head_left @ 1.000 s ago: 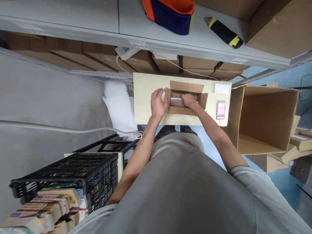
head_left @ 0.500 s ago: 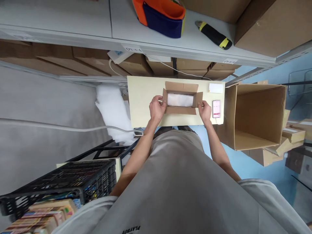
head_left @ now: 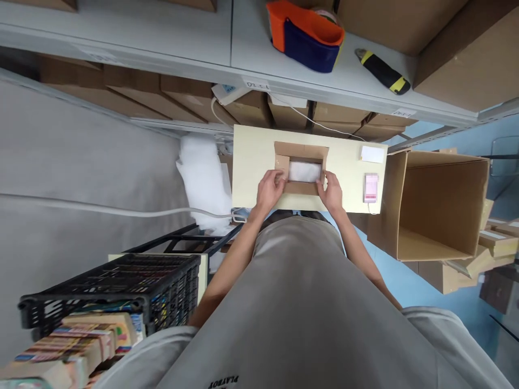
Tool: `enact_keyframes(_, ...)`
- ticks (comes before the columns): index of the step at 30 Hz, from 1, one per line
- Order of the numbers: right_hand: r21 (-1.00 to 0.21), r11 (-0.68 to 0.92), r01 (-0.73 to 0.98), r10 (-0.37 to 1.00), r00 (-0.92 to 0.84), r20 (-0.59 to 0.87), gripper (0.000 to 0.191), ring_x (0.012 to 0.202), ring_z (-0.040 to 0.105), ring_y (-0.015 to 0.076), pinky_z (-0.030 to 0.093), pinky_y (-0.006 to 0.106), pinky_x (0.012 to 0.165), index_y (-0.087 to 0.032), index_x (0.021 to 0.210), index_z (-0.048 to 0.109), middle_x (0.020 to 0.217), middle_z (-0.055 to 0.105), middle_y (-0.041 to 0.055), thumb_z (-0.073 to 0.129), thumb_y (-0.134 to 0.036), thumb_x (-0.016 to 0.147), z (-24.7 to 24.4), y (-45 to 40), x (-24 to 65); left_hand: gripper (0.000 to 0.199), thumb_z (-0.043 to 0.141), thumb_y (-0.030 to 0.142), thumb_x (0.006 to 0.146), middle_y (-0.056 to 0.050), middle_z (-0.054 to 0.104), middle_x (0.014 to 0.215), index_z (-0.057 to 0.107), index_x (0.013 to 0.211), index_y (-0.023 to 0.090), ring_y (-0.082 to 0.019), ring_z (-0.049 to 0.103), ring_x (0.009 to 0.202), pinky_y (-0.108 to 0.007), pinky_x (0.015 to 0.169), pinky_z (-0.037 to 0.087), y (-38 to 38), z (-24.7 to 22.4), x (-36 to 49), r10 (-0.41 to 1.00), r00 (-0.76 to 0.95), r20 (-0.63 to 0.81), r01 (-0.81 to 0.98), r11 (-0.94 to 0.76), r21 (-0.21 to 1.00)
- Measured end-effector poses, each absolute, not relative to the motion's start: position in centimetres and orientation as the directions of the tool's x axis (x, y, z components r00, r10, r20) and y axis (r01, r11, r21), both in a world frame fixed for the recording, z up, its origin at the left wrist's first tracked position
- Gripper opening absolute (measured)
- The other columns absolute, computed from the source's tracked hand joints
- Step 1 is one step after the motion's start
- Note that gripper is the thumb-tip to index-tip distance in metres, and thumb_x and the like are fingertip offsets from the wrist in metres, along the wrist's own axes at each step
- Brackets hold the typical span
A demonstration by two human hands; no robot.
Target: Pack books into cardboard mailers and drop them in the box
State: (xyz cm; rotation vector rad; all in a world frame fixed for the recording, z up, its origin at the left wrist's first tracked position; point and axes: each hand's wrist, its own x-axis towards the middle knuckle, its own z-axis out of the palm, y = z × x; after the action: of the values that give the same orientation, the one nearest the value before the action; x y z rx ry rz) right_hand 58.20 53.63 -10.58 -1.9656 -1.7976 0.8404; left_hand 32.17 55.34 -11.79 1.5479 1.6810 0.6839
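A small cardboard box [head_left: 302, 187] stands on the pale yellow tabletop, with its long flaps spread outward. White wrapped contents [head_left: 305, 172] fill the inside. At the left end, my left hand [head_left: 271, 189] presses its curled fingers on the short flap [head_left: 282, 162], which lies folded inward over the opening. My right hand [head_left: 331, 192] holds the right end, its thumb at the near corner and its fingers along the outside. The short flap there stands about upright.
On the table [head_left: 251, 162] lie a phone [head_left: 370, 187] with a cable and a white box [head_left: 372, 154]. A large open carton [head_left: 441, 205] is at the right. The shelf above bears a tape dispenser [head_left: 310, 46] and a utility knife [head_left: 383, 72]. A black crate [head_left: 170, 292] stands lower left.
The left short flap went from spread outward to folded in over the contents. The right one was raised from lying outward. Both hands came closer together, and the camera view shifted.
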Motion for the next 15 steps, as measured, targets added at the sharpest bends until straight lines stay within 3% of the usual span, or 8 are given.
enact_keyframes(3,-0.607,0.045,0.793,0.959,-0.203,-0.195,0.076,0.165,0.048,0.0396,0.041,0.062,0.137,-0.017,0.166,0.054,0.175,0.054,0.0227,0.073,-0.057,0.104,-10.1,52.6,58.9,0.056,0.085,0.044,0.096,-0.017,0.07,0.155,0.069,0.145,0.023,-0.036,0.065,0.149,-0.05,0.131,0.05,53.7,-12.2,31.6,0.972,0.189,-0.138,0.566,0.007,0.825)
enact_keyframes(5,-0.56,0.098,0.823,0.926,-0.282,-0.252,0.089,0.171,0.041,0.0414,0.033,0.064,0.141,-0.016,0.171,0.05,0.181,0.047,0.0222,0.083,-0.053,0.098,-10.0,52.1,59.5,0.079,0.097,0.045,0.084,-0.018,0.063,0.166,0.064,0.153,0.023,-0.039,0.058,0.158,-0.053,0.137,0.044,53.0,-12.4,31.2,0.952,0.268,-0.148,0.572,-0.033,0.82)
enact_keyframes(6,-0.537,0.11,0.836,0.914,-0.298,-0.276,0.089,0.172,0.039,0.0414,0.031,0.064,0.142,-0.015,0.172,0.049,0.181,0.046,0.0219,0.084,-0.049,0.097,-10.0,52.1,59.8,0.082,0.098,0.044,0.083,-0.018,0.062,0.167,0.063,0.154,0.023,-0.039,0.056,0.159,-0.053,0.138,0.043,52.9,-12.6,31.0,0.946,0.282,-0.16,0.581,-0.036,0.813)
enact_keyframes(10,-0.515,0.114,0.85,0.918,-0.288,-0.272,0.068,0.163,0.05,0.0404,0.039,0.063,0.137,-0.016,0.164,0.059,0.168,0.062,0.021,0.073,-0.045,0.104,-10.9,53.4,60.6,0.063,0.075,0.049,0.105,-0.018,0.068,0.16,0.058,0.159,0.023,-0.034,0.065,0.15,-0.051,0.133,0.049,53.9,-13.4,30.6,0.968,0.198,-0.152,0.589,0.006,0.808)
enact_keyframes(13,-0.516,0.062,0.855,0.942,-0.221,-0.253,0.052,0.142,0.064,0.041,0.051,0.061,0.125,-0.016,0.151,0.069,0.146,0.076,0.0211,0.067,-0.046,0.109,-12.0,55.5,60.7,0.065,0.061,0.056,0.111,-0.02,0.071,0.153,0.051,0.164,0.02,-0.033,0.072,0.139,-0.05,0.124,0.056,56.0,-14.3,30.3,0.982,0.15,-0.111,0.589,0.002,0.808)
enact_keyframes(15,-0.509,0.017,0.86,0.957,-0.162,-0.242,0.048,0.135,0.066,0.0407,0.054,0.061,0.122,-0.015,0.148,0.069,0.139,0.077,0.0213,0.065,-0.042,0.109,-12.8,56.8,60.6,0.073,0.061,0.061,0.11,-0.023,0.067,0.157,0.048,0.167,0.017,-0.036,0.068,0.144,-0.052,0.126,0.054,57.8,-15.0,30.3,0.986,0.145,-0.084,0.608,-0.022,0.793)
